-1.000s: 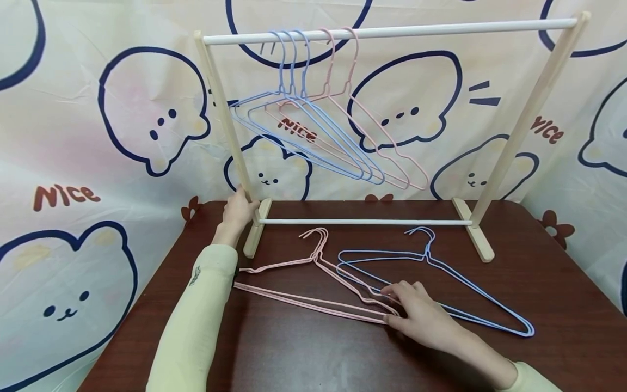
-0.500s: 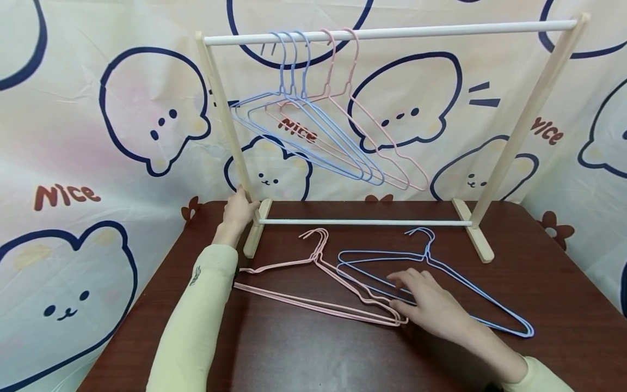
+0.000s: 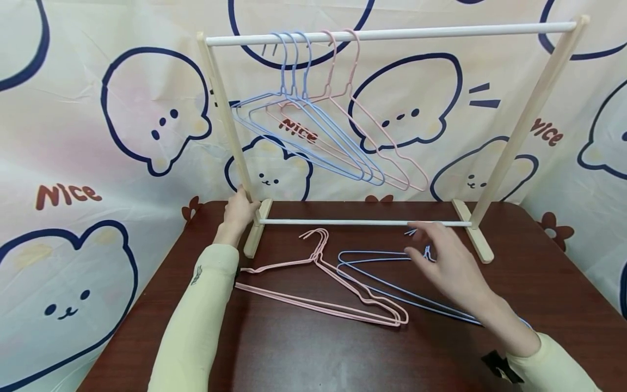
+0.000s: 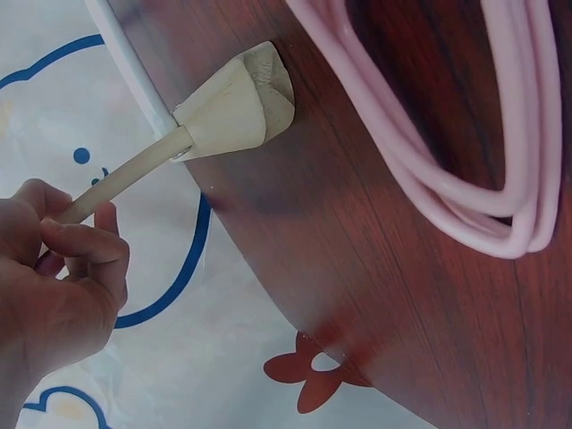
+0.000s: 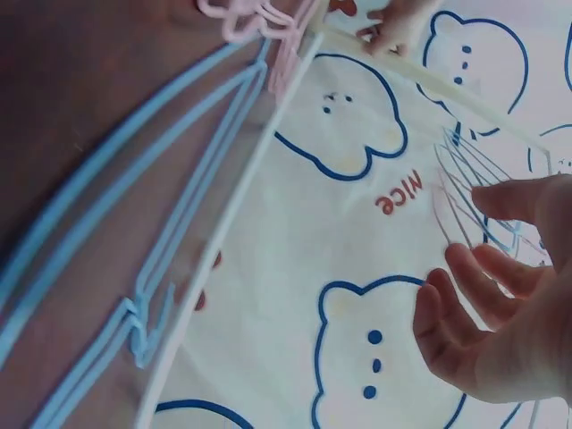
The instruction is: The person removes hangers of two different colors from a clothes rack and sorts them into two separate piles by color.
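Thin blue wire hangers (image 3: pixel 392 272) lay flat on bench (image 3: pixel 303 354) beside pink pair (image 3: pixel 323 288), right hand (image 3: pixel 448 261) hovered above their hooks, fingers loosely spread, empty, left hand (image 3: pixel 237 212) gripped rack post (image 3: pixel 227 120)

The rack upright (image 4: pixel 125 174) in the left hand (image 4: pixel 54 295) was matt bare wood; the table (image 3: pixel 303 354) beneath looked glossy, wood-grained.

Pink hangers (image 3: pixel 323 283), paired, lying flat on dark wooden table (image 3: pixel 313 354). Three blue hangers (image 3: pixel 303 130) and two pink hangers (image 3: pixel 372 136) hanging from the top rail. Cartoon bear-print backdrop (image 3: pixel 98 136) hanging behind, reading "Nice".
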Tool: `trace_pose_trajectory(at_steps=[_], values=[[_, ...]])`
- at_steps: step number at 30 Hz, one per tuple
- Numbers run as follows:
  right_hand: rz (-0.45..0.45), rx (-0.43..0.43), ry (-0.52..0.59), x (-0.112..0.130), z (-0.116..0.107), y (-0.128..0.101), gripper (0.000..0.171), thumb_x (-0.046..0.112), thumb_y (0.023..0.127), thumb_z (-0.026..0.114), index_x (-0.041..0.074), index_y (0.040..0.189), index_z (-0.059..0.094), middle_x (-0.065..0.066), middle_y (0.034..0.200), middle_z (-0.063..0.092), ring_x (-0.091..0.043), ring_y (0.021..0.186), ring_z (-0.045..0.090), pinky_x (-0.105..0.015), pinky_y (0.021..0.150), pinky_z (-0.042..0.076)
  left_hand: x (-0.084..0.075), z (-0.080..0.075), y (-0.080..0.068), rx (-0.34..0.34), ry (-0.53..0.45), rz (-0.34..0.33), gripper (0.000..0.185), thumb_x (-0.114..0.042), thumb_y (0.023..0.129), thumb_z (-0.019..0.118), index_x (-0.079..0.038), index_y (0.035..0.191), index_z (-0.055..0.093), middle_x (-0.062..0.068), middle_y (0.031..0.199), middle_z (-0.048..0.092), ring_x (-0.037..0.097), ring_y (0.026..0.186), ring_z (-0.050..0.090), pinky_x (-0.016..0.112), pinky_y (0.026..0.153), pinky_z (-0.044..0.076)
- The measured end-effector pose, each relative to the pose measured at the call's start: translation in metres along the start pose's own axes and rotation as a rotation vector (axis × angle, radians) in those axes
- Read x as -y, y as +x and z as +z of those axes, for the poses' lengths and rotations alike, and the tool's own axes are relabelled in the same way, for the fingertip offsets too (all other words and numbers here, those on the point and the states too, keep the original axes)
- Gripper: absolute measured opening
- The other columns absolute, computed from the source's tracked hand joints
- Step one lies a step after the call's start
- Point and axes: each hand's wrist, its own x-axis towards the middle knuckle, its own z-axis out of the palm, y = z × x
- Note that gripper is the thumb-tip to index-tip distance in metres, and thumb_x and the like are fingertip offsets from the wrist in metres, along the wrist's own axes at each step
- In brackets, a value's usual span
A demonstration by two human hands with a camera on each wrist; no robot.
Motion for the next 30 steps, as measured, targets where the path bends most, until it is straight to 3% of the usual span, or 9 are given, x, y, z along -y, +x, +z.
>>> trace_pose_trajectory(at_steps=[3, 8, 14, 23, 30], values=[[-0.017, -0.092, 0.024, 0.0, -0.006, 0.009, 0.049, 0.006, 0.085, 0.077, 0.006, 0.131, 0.059, -0.006, 0.098, 0.06, -0.012, 0.075, 0.047, -0.019, 0.062, 0.04, -0.001, 0.0, 0.0, 0.002, 0.0, -0.002, 0.052, -0.018, 0.1, 0.052, -0.001, 0.145, 0.035, 0.029, 0.131, 0.057, 0.043, 0.113, 0.063, 0.054, 0.093, 0.053], [-0.024, -0.223, 0.045, -0.001, -0.013, 0.022, 0.053, 0.003, 0.083, 0.076, 0.004, 0.133, 0.057, -0.014, 0.106, 0.055, -0.013, 0.081, 0.047, -0.012, 0.063, 0.037, -0.001, 0.0, -0.001, 0.005, -0.002, -0.002, 0.051, -0.018, 0.1, 0.052, 0.0, 0.145, 0.036, 0.03, 0.131, 0.057, 0.043, 0.112, 0.063, 0.054, 0.093, 0.053], [-0.023, -0.299, 0.014, -0.004, -0.016, 0.038, 0.063, 0.007, 0.084, 0.076, 0.004, 0.141, 0.048, -0.022, 0.126, 0.044, -0.017, 0.085, 0.047, -0.015, 0.059, 0.035, -0.001, -0.001, -0.002, 0.003, -0.01, -0.004, 0.051, -0.018, 0.1, 0.052, -0.001, 0.145, 0.036, 0.029, 0.129, 0.058, 0.043, 0.111, 0.064, 0.053, 0.093, 0.054], [0.03, -0.261, 0.0, -0.012, -0.008, 0.058, 0.075, 0.009, 0.086, 0.075, 0.008, 0.15, 0.036, -0.024, 0.131, 0.042, -0.024, 0.085, 0.047, -0.033, 0.063, 0.036, 0.001, 0.001, 0.001, -0.015, 0.012, -0.005, 0.048, -0.02, 0.099, 0.053, 0.0, 0.141, 0.04, 0.027, 0.122, 0.061, 0.043, 0.106, 0.065, 0.051, 0.088, 0.055], [0.07, -0.191, -0.035, -0.016, -0.006, 0.073, 0.076, 0.016, 0.089, 0.072, 0.013, 0.153, 0.031, -0.021, 0.125, 0.053, -0.028, 0.079, 0.056, -0.033, 0.052, 0.042, 0.0, 0.002, 0.003, -0.006, 0.003, -0.017, 0.049, -0.02, 0.099, 0.053, -0.002, 0.142, 0.038, 0.026, 0.123, 0.061, 0.042, 0.108, 0.064, 0.051, 0.089, 0.055]])
